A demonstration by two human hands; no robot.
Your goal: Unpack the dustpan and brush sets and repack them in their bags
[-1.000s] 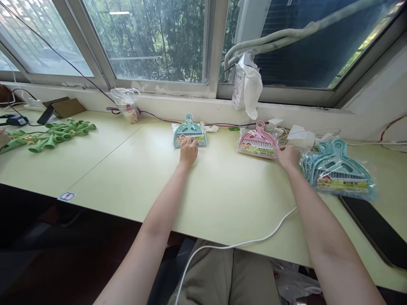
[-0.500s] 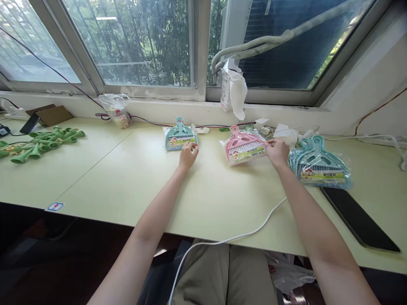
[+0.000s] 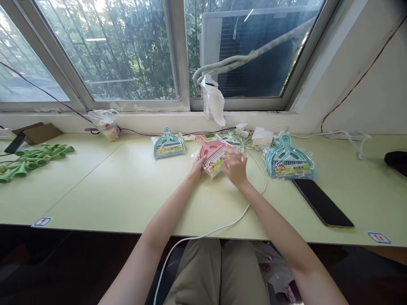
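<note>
A pink dustpan and brush set [image 3: 212, 152] in clear wrap is tilted above the table. My left hand [image 3: 197, 166] grips its lower left edge, thumb on the front. Close against its right side is my right hand [image 3: 235, 168], its fingers curled and smeared by motion; whether they touch the wrap I cannot tell. Partly hidden behind the pink set is a green dustpan set [image 3: 232, 137]. A single blue dustpan set [image 3: 168, 145] lies to the left. More blue dustpan sets [image 3: 288, 159] are stacked on the right.
A black phone [image 3: 322, 203] lies at the right below the stack. A white cable [image 3: 219, 228] crosses the table's front edge. Green horn-shaped pieces [image 3: 34, 160] lie at far left. A plastic bag [image 3: 106, 125] and a tissue pack [image 3: 212, 99] are by the window.
My left hand has moved from the single blue set to the pink set and taken hold of it. My right hand has shifted inward and lower along it. The view has turned right.
</note>
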